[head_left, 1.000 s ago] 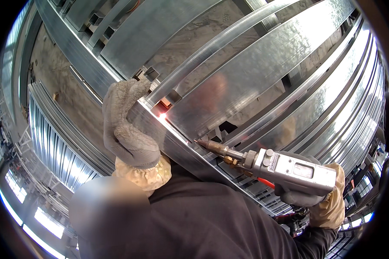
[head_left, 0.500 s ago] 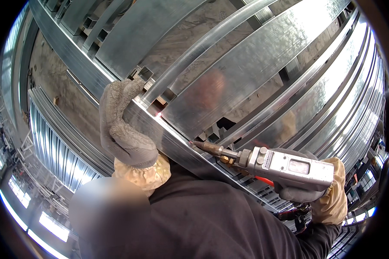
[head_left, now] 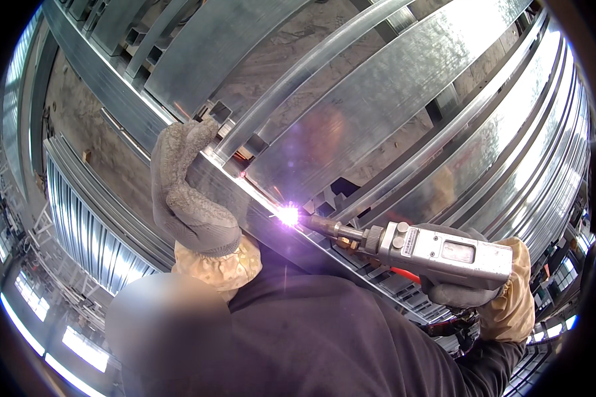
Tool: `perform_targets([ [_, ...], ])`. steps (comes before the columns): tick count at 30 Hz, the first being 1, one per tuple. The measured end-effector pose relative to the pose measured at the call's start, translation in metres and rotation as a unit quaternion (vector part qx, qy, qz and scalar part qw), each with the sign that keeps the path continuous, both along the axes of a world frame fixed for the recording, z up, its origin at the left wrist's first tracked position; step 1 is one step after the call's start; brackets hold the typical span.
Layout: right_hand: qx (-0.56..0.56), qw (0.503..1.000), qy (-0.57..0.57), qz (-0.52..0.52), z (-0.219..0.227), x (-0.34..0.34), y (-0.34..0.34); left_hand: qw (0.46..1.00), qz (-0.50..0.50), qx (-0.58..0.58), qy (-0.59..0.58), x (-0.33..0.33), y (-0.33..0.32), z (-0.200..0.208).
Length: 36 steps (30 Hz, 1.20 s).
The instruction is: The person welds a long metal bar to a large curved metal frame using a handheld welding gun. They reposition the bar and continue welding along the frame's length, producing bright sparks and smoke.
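– and there's the flash (head_left: 288,214), white and violet, at the welding gun's nozzle (head_left: 314,223), right on the metal frame (head_left: 225,190)'s near edge!
– right hand (head_left: 455,296)?
– wrapped around the welding gun (head_left: 457,253).
– left hand (head_left: 187,192)?
– thumb and fingers spread apart, over that same edge, left of the flash!
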State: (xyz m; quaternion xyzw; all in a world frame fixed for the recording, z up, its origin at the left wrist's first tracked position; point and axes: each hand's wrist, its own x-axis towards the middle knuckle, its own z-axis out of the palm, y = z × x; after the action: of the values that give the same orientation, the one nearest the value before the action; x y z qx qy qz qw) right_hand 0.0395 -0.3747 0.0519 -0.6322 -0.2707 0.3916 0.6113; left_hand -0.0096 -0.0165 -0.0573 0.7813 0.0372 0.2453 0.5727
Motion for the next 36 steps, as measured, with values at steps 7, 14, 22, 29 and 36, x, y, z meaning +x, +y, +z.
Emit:
perform_targets([
  [7,-0.014,1.0,0.027,-0.002,0.003,0.001,0.005,1.0,0.011,-0.006,0.023,-0.003,-0.001,0.001],
  [14,-0.017,0.999,0.037,-0.023,0.005,-0.001,0.007,0.993,0.046,0.067,0.089,-0.002,-0.003,0.012],
  [22,0.006,1.0,0.005,-0.005,0.002,0.004,0.006,0.966,0.075,-0.231,0.088,-0.003,-0.018,0.022],
  [29,-0.022,0.999,0.031,-0.022,0.001,-0.007,-0.001,1.0,0.009,-0.002,0.001,0.004,-0.006,0.008],
  [36,-0.006,1.0,0.015,-0.018,0.002,-0.004,0.001,1.0,0.001,-0.005,0.016,0.004,-0.007,0.01],
])
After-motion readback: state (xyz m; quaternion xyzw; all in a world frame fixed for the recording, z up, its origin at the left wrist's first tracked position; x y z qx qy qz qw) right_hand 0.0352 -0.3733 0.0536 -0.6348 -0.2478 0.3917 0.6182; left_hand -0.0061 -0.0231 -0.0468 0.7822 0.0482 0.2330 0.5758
